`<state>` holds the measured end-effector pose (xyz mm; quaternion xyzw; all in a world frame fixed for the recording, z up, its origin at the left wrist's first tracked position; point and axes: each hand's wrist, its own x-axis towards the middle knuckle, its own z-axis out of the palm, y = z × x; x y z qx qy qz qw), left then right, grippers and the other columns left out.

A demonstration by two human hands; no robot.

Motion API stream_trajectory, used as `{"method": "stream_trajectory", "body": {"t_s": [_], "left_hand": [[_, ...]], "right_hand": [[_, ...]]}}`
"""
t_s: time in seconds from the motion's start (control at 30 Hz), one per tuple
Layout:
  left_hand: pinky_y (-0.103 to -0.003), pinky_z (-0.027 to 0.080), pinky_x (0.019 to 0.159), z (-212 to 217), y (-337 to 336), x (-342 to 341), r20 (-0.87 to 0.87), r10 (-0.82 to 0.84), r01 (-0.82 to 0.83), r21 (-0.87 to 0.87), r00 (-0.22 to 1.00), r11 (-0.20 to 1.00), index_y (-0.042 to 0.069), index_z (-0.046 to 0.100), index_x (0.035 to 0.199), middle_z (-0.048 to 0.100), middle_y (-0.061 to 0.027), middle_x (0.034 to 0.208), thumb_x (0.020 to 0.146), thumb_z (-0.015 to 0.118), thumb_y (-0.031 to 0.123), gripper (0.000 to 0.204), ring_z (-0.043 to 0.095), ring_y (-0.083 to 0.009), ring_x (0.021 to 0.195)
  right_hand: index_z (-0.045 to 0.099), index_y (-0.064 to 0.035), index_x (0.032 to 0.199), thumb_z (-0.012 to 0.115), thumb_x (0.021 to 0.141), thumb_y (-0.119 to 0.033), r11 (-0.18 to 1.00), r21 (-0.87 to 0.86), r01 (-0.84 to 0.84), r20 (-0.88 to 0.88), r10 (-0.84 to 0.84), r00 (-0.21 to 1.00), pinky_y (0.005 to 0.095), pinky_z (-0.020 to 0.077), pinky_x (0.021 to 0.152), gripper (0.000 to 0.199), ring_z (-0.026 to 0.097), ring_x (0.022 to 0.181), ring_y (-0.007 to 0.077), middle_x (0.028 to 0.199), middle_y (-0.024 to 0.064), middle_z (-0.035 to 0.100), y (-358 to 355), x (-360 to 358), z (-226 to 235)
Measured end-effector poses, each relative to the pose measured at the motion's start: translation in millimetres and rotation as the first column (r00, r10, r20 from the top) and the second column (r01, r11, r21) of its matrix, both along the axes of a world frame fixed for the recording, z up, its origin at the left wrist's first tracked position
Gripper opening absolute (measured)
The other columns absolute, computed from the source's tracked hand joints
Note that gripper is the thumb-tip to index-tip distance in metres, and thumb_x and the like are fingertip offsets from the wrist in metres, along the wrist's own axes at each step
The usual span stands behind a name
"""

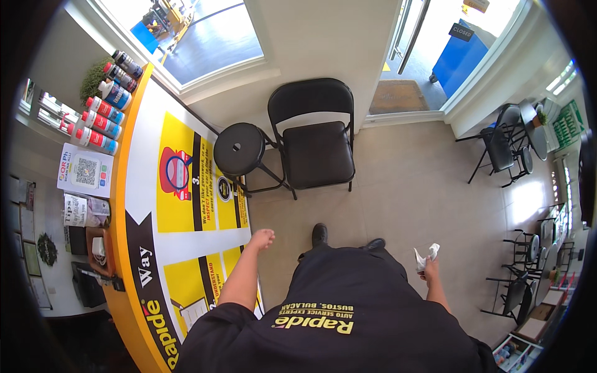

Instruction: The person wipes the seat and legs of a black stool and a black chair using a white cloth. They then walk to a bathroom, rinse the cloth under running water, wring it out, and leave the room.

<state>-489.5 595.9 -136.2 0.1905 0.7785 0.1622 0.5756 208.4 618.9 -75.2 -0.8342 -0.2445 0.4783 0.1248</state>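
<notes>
My R hand (429, 271) grips a crumpled, soft-looking white cloth or tissue (425, 253) by its lower end, out to my R over the beige tiled floor (404, 180); L hand (263, 239) curled in a loose fist, nothing visible in it, nr the yellow-and-white printed counter panel (186, 244). Cloth's prob. v. light, limp, non-slip; if paper, might tear, so best pinched gently at the bunched part
</notes>
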Motion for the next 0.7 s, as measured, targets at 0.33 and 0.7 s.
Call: {"method": "stream_trajectory", "body": {"t_s": [0.33, 0.7], "left_hand": [[-0.033, 0.053, 0.072, 12, 44, 114, -0.072, -0.182, 0.169, -0.164, 0.981, 0.972, 0.012, 0.066, 0.129, 0.072, -0.0007, 0.109, 0.101, 0.059, 0.034, 0.036, 0.064, -0.0127, 0.085], [-0.029, 0.052, 0.072, 29, 164, 291, 0.107, -0.369, 0.361, 0.087, 0.923, 0.929, 0.007, 0.065, 0.126, 0.073, -0.0028, 0.106, 0.103, 0.059, 0.029, 0.032, 0.065, -0.0104, 0.084]], "right_hand": [[0.037, -0.0070, 0.156, 0.051, 0.105, -0.016, 0.961, 0.243, 0.135, 0.055, -0.152, 0.987, 0.0451, 0.0534, 0.094, 0.054, 0.064, 0.117, 0.0306, 0.137, 0.0166, 0.059, -37, 164, -58], [0.045, -0.0039, 0.146, 0.053, 0.102, -0.009, 0.729, 0.365, 0.579, -0.368, -0.458, 0.809, 0.0454, 0.0565, 0.098, 0.046, 0.066, 0.115, 0.0286, 0.128, 0.0134, 0.064, -28, 215, -28]]}}
